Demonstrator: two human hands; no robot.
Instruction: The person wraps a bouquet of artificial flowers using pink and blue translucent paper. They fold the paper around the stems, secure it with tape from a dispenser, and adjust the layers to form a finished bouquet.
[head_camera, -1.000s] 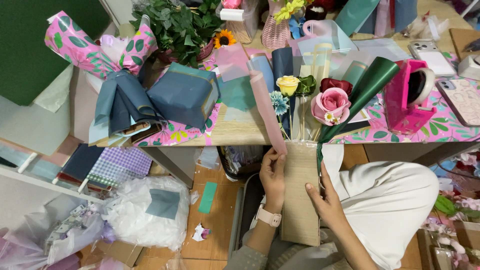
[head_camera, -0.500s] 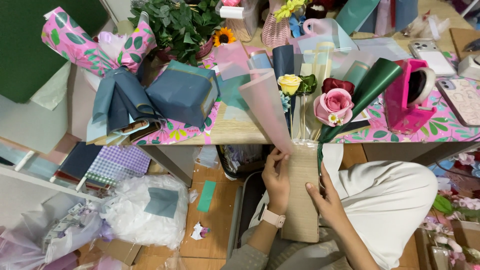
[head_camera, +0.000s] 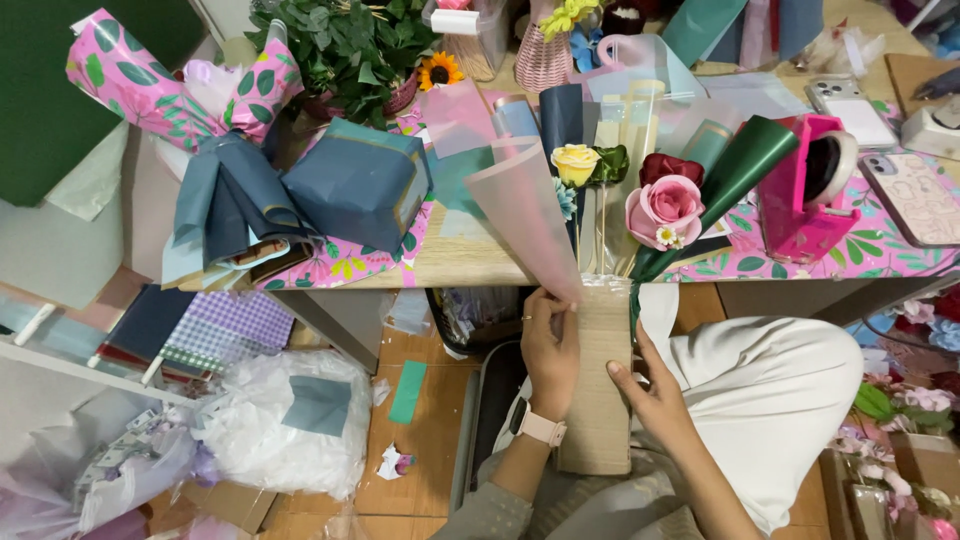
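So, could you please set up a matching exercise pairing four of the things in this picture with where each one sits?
Things:
1. pink rose
2. tape dispenser
3. sunflower
4. white plastic bag

Places:
A. on the floor, lower left
B. in the bouquet, above the right hand
C. at the table's right, beside a phone
D. beside the green plant, far side of the table

Pairs: 1-B, 2-C, 3-D, 4-A
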